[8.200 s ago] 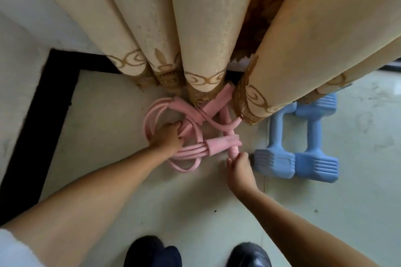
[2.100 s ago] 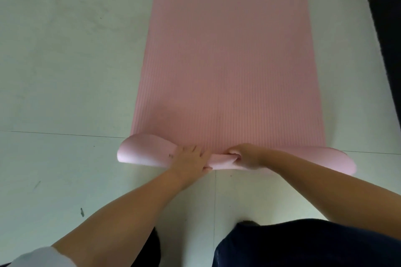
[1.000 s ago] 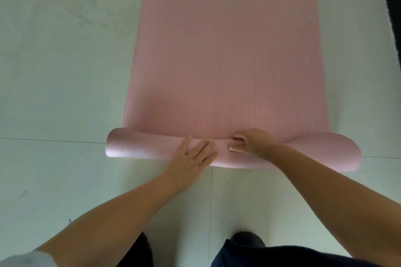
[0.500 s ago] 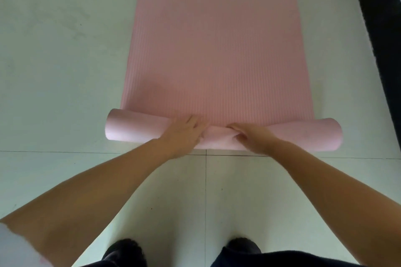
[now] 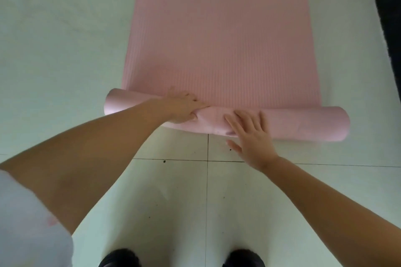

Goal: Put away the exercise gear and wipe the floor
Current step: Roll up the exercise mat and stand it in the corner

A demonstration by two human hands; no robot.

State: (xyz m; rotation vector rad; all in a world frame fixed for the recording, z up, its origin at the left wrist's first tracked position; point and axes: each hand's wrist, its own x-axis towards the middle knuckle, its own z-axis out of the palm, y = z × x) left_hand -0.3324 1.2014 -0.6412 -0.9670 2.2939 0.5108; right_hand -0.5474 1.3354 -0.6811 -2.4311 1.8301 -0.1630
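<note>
Both hands are on the rolled end of the pink yoga mat (image 5: 219, 34) on the floor (image 5: 54, 39): the left hand (image 5: 181, 107) grips the roll (image 5: 303, 122), fingers curled over its top, while the right hand (image 5: 249, 134) lies flat, fingers spread. Rolling-up looks barely begun; most of the mat lies unrolled ahead. Next I'd expect an even push forward, keeping both ends level

text: none readable | labels: none | numbers: none | signs: none
</note>
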